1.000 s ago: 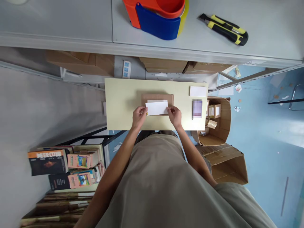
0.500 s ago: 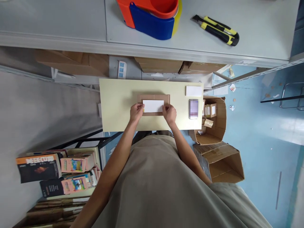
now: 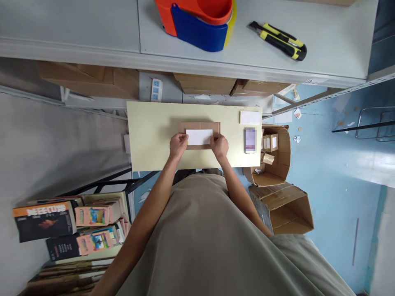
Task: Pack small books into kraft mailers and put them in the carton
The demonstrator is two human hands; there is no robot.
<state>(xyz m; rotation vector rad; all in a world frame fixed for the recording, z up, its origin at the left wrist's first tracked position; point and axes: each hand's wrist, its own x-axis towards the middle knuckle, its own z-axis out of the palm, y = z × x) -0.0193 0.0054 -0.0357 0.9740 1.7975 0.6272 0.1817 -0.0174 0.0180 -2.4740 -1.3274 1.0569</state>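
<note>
Because only fingertips appear to hold the white piece, I judge skew the likeliest trouble: should one hand give sooner than the other, it could swing crooked over the brown cardboard. If thin, it might also crease or bow under uneven pull; thickness not readable from my head view. Sliding possible too, should a knuckle nudge the cardboard across the pale yellow table, as I see no finger bracing it.

Position, as I read it: white piece between the two hands, long side running left to right, over the middle of the cardboard, brown showing past its far and near edges. Left hand pinches the left end, by a small yellow mark; right hand has fingers closed on the right end. Whether piece and cardboard touch, I cannot tell. Well apart to the right: a second white piece by the far corner, a phone-like device with pixelated face just nearer.
</note>
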